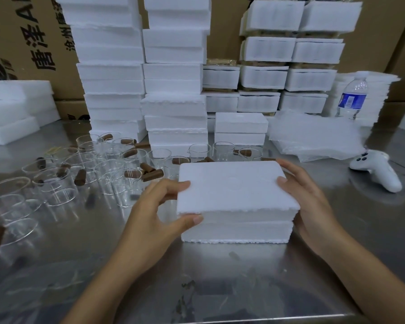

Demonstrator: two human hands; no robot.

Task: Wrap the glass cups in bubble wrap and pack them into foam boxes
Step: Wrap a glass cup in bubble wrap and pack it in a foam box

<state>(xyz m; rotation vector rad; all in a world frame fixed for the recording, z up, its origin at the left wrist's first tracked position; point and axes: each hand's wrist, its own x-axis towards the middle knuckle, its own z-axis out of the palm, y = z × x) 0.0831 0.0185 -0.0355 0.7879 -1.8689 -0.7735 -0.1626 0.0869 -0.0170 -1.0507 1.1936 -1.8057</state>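
Observation:
A white foam box [236, 202] stands in the middle of the steel table, its lid resting on the base. My left hand [159, 206] grips the lid's left end, fingers on top and thumb under its front edge. My right hand [306, 199] holds the right end, thumb on top and fingers down the side. Several glass cups [63, 183] with brown wooden handles stand to the left and behind the box. A pile of bubble wrap sheets [313, 136] lies at the back right. The box's contents are hidden.
Tall stacks of closed foam boxes [173, 90] line the back, with two more [241, 128] just behind the held box. A water bottle [352, 97] and a white controller [377, 169] sit at the right. Foam pieces [14, 113] lie far left. Cardboard cartons form the wall.

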